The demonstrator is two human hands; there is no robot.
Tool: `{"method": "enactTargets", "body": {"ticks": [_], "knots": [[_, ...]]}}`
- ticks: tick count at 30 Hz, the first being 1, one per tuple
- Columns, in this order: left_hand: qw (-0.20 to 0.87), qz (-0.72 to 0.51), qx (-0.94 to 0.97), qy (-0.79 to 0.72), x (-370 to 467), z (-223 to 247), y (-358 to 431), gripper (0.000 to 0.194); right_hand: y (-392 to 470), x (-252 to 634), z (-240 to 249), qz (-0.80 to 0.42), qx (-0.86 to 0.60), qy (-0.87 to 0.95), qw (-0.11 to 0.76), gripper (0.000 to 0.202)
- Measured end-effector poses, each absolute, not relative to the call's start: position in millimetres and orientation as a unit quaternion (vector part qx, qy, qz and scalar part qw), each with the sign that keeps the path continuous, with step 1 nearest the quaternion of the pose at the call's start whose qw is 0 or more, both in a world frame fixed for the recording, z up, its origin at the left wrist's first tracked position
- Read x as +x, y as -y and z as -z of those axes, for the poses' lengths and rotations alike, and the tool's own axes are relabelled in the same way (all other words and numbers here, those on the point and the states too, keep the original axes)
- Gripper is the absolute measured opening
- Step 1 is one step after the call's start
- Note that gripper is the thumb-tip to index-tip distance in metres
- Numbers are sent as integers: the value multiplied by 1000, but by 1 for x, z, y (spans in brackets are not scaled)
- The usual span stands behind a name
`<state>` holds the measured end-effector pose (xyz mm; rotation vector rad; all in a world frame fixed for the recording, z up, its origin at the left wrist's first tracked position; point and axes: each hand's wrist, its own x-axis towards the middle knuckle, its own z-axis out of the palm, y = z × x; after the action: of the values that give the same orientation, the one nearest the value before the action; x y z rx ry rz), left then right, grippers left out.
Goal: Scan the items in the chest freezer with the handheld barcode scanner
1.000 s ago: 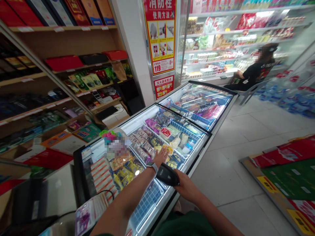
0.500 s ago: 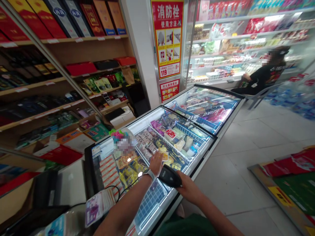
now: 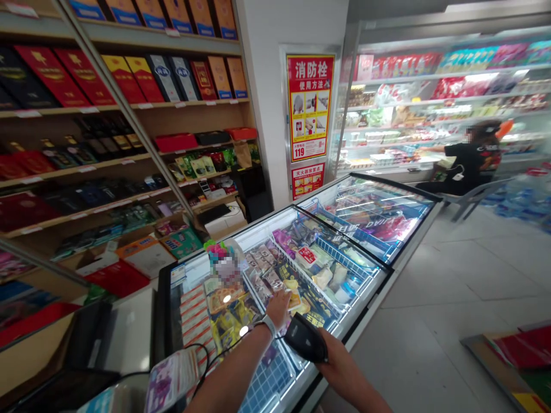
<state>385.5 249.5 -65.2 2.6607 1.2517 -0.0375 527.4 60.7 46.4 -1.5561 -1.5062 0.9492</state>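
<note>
My right hand [image 3: 338, 360] is wrapped round a black handheld barcode scanner [image 3: 306, 337], its head pointing left towards my other hand. My left hand [image 3: 279, 308], with a pale watch band [image 3: 270, 326] at the wrist, has its fingers on a small yellow-and-white packet [image 3: 295, 299] above the freezer. Beneath both hands is a chest freezer [image 3: 365, 298] with a glass top. Through it show bagged frozen goods, among them black-and-yellow bags [image 3: 316, 315], and a white wire basket [image 3: 331, 246]. The scanner's cable trails left under my left forearm.
Stacked clear plastic packs [image 3: 172, 378] lie at the near left, with colourful items [image 3: 221, 252] on the freezer's left end. Shelves of boxed goods [image 3: 172, 77] line the left wall. A person [image 3: 473, 158] sits on a grey chair [image 3: 477, 192] by the lit cooler.
The view has tilted up, so things sit lower in the picture. Both my hands stay close together, still with the scanner and packet. The seated person has stretched an arm towards the cooler shelves.
</note>
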Motion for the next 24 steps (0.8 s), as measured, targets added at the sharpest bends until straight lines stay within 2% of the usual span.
{"method": "enactTargets", "body": {"ticks": [9, 19, 24], "knots": [[112, -18, 830, -546, 355, 60, -243, 64, -61, 525, -44, -371, -587, 609, 382, 49], [103, -128, 780, -604, 307, 64, -229, 75, -60, 528, -39, -361, -593, 617, 372, 49], [92, -164, 757, -625, 282, 64, -214, 70, -61, 530, -34, -355, -587, 628, 368, 49]]}}
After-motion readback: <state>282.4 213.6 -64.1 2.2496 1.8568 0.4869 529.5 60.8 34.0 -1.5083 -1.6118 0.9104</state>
